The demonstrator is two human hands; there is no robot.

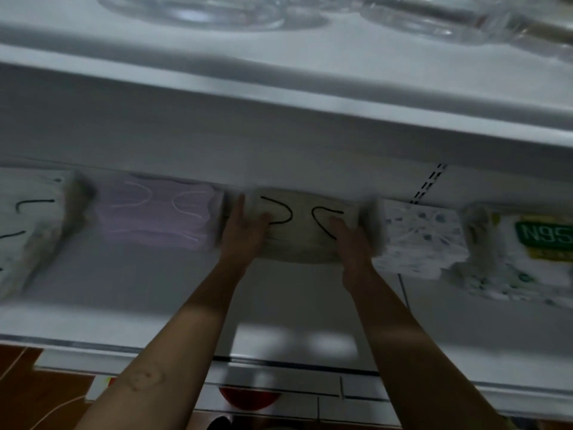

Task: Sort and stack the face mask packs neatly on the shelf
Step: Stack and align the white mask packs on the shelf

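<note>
The beige mask pack (305,234), with two black ear loops showing on top, lies in the middle of the row on the white shelf (124,290), close to the back wall. We see both hands gripping it by its ends. The left hand (245,231) clasps the left end, thumb laid on top and fingers down the side. The right hand (353,243) clasps the right end in the same way, thumb on top near the right loop. The frame is blurred, so we cannot tell whether the pack rests fully on the shelf or is lifted a little.

Just beside the left hand lies a lilac pack (158,212) with pale loops. A gap separates it from a white pack (31,221) with black loops at the far left, which sits at an angle and runs out of view. To the right of the beige pack, touching or nearly touching the right hand, we find a white pack with blue dots (418,240). Beyond it is a pack with a green N95 label (533,246), cut off by the frame edge.

Behind the dotted pack a slotted upright (429,184) runs up the back wall. Above the row hangs an upper shelf (279,79), and clear glassware (192,10) stands on it. Below the front edge of the shelf we make out a brown floor (18,383) and a red object (248,398), too blurred to name.
</note>
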